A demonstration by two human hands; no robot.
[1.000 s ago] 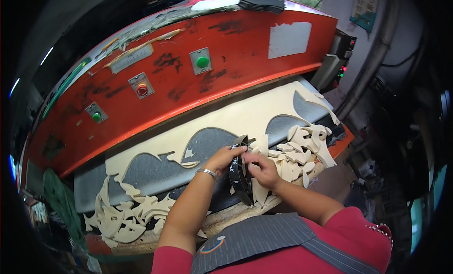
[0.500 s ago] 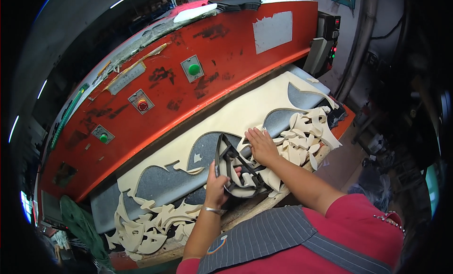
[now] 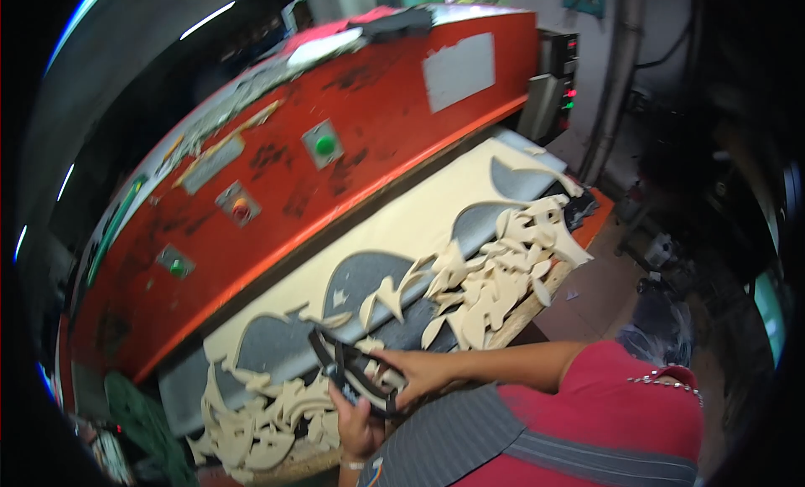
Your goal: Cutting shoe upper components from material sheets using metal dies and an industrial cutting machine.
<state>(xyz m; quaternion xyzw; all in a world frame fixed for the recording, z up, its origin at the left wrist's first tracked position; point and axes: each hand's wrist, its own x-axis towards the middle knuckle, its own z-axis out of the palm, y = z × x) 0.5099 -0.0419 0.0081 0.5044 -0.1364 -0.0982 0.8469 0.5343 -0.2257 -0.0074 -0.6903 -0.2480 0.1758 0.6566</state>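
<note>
- Gripping the near end of a black cutting die (image 3: pixel 352 371), the left hand (image 3: pixel 359 420) had its fingers curled around the die's rim from below; thumb position could not be made out.
- Right hand (image 3: pixel 417 375) lay on the same die from the right side, fingers pressed flat and close together along its edge, touching the left hand's fingertips.
- Die was a narrow, looped steel outline, tilted, resting on the grey cutting board (image 3: pixel 369 277) at the front edge of the bed, just in front of the person's torso.
- Cream sheet material (image 3: pixel 419 219) covered the board behind the die, with curved shapes already punched out so the grey showed through.
- Cream offcuts (image 3: pixel 495 277) were heaped to the right of the hands; a second heap of scraps (image 3: pixel 260 420) lay to the left, touching the die's left end.
- Red press head (image 3: pixel 352 93) spanned the bed above, carrying a green button (image 3: pixel 324 144) and a red button (image 3: pixel 241 209).
- Person wore a red sleeve (image 3: pixel 637 395) and a grey striped apron (image 3: pixel 503 445).
</note>
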